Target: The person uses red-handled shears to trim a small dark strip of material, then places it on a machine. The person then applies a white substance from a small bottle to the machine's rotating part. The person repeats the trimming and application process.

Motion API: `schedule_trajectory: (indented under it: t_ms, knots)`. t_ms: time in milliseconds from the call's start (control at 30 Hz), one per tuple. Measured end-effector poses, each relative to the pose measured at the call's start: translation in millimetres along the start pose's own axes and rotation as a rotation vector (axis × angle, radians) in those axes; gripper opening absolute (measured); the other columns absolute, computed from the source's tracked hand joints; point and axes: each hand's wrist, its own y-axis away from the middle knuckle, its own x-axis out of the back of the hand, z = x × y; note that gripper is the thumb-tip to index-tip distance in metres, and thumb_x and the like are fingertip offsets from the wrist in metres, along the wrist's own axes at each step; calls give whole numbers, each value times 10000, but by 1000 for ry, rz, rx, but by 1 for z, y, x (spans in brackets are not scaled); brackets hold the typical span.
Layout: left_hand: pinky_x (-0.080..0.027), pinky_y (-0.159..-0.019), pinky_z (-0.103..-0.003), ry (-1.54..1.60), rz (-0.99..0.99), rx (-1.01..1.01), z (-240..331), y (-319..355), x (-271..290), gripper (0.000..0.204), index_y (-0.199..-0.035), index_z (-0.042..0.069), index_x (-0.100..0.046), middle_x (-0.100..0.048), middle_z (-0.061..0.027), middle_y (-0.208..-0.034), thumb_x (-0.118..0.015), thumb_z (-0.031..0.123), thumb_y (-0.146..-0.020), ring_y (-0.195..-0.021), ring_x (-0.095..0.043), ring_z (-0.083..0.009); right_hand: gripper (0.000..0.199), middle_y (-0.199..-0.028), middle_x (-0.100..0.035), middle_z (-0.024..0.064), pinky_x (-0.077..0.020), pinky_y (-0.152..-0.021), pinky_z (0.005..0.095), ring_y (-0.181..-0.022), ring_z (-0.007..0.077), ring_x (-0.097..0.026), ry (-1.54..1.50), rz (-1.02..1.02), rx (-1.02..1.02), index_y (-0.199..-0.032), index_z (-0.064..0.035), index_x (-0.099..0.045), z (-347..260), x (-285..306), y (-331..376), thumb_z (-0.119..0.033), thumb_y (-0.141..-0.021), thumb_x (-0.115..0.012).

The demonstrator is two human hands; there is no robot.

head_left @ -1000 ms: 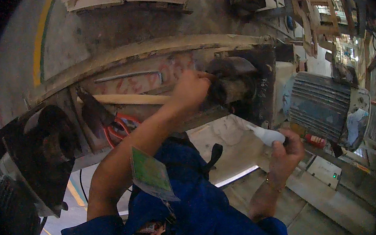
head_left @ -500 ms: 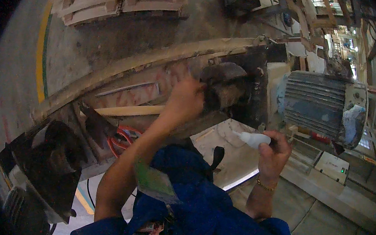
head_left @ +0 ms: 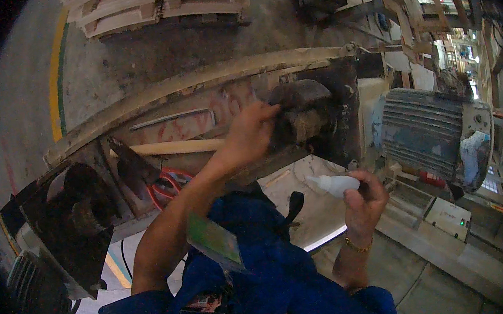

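My right hand (head_left: 365,193) is wrapped around a small white squeeze bottle (head_left: 338,185), held tilted with its narrow nozzle pointing left. My left hand (head_left: 251,131) reaches forward to the left edge of a dark, rounded machine part (head_left: 300,96). Its fingers are drawn together at that edge; what they pinch, if anything, is hidden. Just below the dark part sits a brownish cylindrical piece (head_left: 308,125), apart from the bottle.
A ribbed grey motor (head_left: 422,134) stands at the right, and another dark wheel housing (head_left: 69,214) at the left. A pale wooden strip (head_left: 178,147) and red-orange looped handles (head_left: 166,186) lie left of my forearm. Beyond the curved frame rail (head_left: 196,80) are stacked wooden pallets (head_left: 164,5).
My left hand has shifted slightly at the edge of the dark part. The white bottle stays in my right hand, tilted a little flatter. The whole view has moved slightly.
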Motion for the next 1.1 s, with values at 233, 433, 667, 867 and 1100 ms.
schedule_trajectory:
  t_ms: [233, 433, 667, 867, 1100]
  knots:
    - [-400, -769, -342, 158, -88, 112, -3, 0, 3, 245, -1038, -8, -558, -535, -157, -915, -502, 36, -803, -884, -516, -285, 305, -858, -580, 63, -442, -712, 275, -785, 146, -542, -59, 2, -27, -868, 20, -599, -2, -10, -2, -42, -580, -679]
    - [-394, -798, -307, 72, -138, 128, -5, 1, 4, 285, -1110, 9, -540, -538, -105, -954, -497, 67, -834, -904, -511, -221, 297, -861, -578, 64, -437, -720, 272, -785, 144, -537, -45, -46, -5, -868, 20, -595, -6, -15, -4, -37, -585, -669]
    - [-406, -773, -342, 302, -27, 170, -16, 20, -2, 297, -1099, 28, -550, -531, -173, -900, -481, 70, -813, -852, -518, -294, 297, -863, -574, 58, -441, -717, 275, -788, 140, -537, -48, 0, -4, -872, 16, -592, 2, -6, 3, -59, -593, -663]
    - [-423, -782, -265, 108, -63, 141, -10, 18, -5, 322, -1168, 47, -517, -554, -66, -1067, -468, 92, -853, -921, -510, -143, 282, -840, -563, 50, -434, -682, 251, -756, 120, -522, -11, 96, -83, -899, 9, -581, 7, -7, 14, -66, -635, -643]
    - [-439, -800, -278, 104, 88, 205, -19, 21, -16, 321, -1116, -4, -531, -590, -89, -1015, -552, 46, -799, -887, -553, -178, 216, -745, -542, 36, -385, -502, 208, -574, 79, -474, -298, 248, -188, -949, 7, -553, 21, -10, 34, -40, -739, -576]
